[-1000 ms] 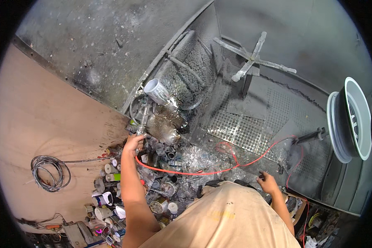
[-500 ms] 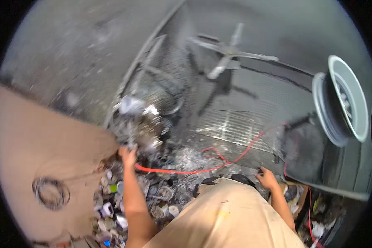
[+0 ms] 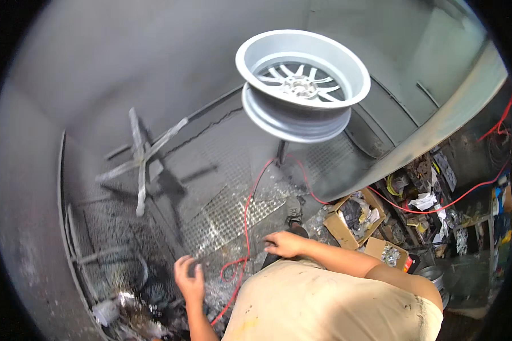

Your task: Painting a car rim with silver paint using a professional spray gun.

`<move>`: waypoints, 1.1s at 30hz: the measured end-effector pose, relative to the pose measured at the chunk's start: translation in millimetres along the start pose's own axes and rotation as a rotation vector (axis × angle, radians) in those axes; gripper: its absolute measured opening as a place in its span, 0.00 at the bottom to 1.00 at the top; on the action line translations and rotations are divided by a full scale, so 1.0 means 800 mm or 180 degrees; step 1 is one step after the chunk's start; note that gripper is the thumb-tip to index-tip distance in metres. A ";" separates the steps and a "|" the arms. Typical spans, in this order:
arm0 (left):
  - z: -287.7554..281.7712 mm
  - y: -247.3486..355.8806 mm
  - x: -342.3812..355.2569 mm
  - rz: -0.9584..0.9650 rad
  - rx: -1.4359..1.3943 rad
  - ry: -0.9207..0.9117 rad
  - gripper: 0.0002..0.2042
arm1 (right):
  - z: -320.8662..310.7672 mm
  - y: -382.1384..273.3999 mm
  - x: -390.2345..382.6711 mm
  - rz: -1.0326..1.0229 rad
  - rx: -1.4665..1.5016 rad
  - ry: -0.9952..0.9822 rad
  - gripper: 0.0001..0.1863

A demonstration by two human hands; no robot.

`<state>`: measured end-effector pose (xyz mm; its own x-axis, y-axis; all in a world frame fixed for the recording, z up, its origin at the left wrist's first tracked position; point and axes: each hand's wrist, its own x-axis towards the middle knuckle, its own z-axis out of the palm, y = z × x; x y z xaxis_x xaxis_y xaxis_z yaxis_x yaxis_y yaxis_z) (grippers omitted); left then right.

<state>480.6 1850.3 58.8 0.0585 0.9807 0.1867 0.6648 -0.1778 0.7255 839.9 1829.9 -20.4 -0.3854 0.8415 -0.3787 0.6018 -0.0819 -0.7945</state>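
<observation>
My left hand (image 3: 189, 278) is raised at the lower middle, its fingers apart and holding nothing. My right hand (image 3: 283, 244) hangs in front of my body near my dark trouser leg, fingers loosely stretched with nothing visible in them. Between the hands a red hose (image 3: 246, 227) runs across the floor. A white cup (image 3: 105, 312), like that of a spray gun, stands at the lower left beside a shiny, crusted heap; the gun body cannot be made out. Ahead, a silver multi-spoke wheel rim (image 3: 301, 85) sits raised on a dark post (image 3: 281, 152).
A grey cross-shaped stand (image 3: 142, 161) rises at the left by the booth wall (image 3: 153, 62). Floor grating (image 3: 233, 221) lies in the middle. At the right are a cardboard box (image 3: 347, 236) of crumpled waste, a smaller box (image 3: 375, 250) of metal pieces and cluttered shelves.
My left hand has let go of the spray-gun-like tool with the white cup and drawn away from it. My view has swung right, bringing the wheel rim toward the middle.
</observation>
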 end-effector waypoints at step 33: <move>0.604 0.687 0.783 0.1693 0.1905 -0.1857 0.38 | -0.374 -0.001 0.128 -0.0307 0.8491 -0.4193 0.27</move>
<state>1242.6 2406.4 254.6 0.7093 0.7002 -0.0811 0.7028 -0.6937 0.1576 1009.1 2075.7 83.2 -0.7224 0.5694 0.3924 -0.1808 -0.7033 0.6876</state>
